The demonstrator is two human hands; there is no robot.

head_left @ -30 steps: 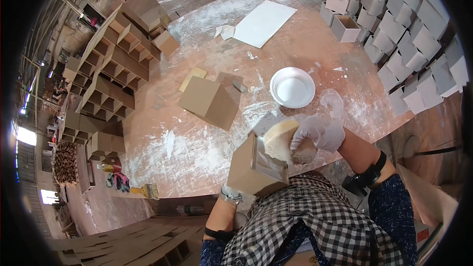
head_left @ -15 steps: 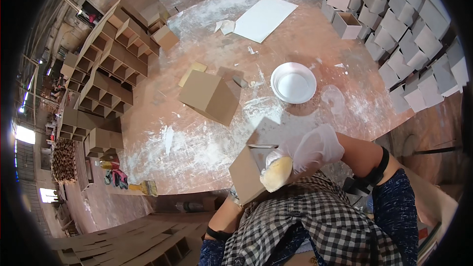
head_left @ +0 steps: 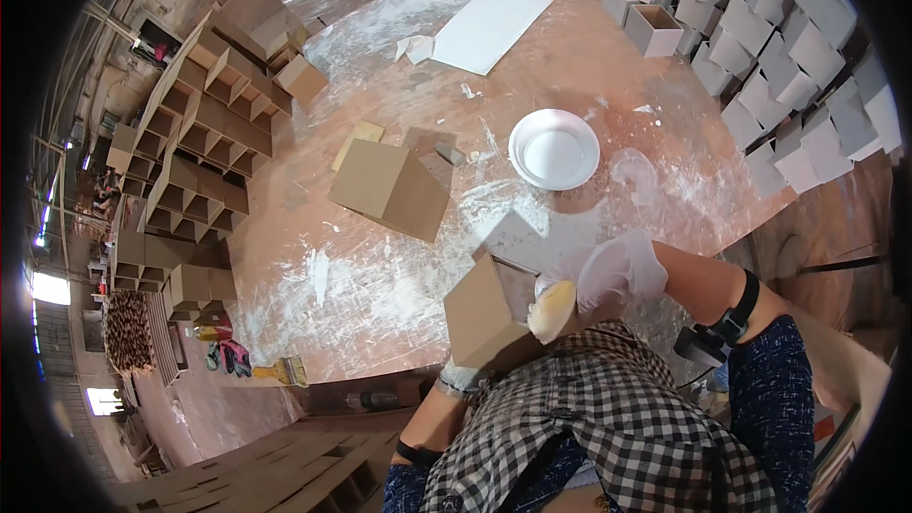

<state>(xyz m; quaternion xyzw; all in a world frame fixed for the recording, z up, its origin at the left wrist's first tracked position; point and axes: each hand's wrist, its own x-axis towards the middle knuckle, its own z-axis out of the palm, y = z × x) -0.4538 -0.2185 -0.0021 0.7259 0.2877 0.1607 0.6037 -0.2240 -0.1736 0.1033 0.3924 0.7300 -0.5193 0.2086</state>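
A tilted brown cardboard box [head_left: 484, 309] is held near my checked apron, its opening facing up and to the right. My left hand [head_left: 463, 378], in a pale glove, grips it at the lower left; its fingers are mostly hidden behind the box. In a clear plastic glove, my right hand [head_left: 613, 275] is closed on a cream-yellow sponge [head_left: 552, 313] at the box's right edge. Farther off, another brown box [head_left: 391, 186] lies on the table [head_left: 380, 323], beside a small grey block [head_left: 450, 154]. A white bowl [head_left: 555, 150] stands to its right.
Grey-white boxes [head_left: 760, 57] are stacked at the far right. Brown divided boxes [head_left: 204, 123] line the left side. A white sheet [head_left: 494, 27] lies at the back. A brush [head_left: 283, 371] and a pink-and-dark glove [head_left: 230, 358] rest on the near left edge.
The held box has turned and risen a little, showing more of its lower side. My right hand and the sponge have moved slightly right. The whole view has shifted slightly.
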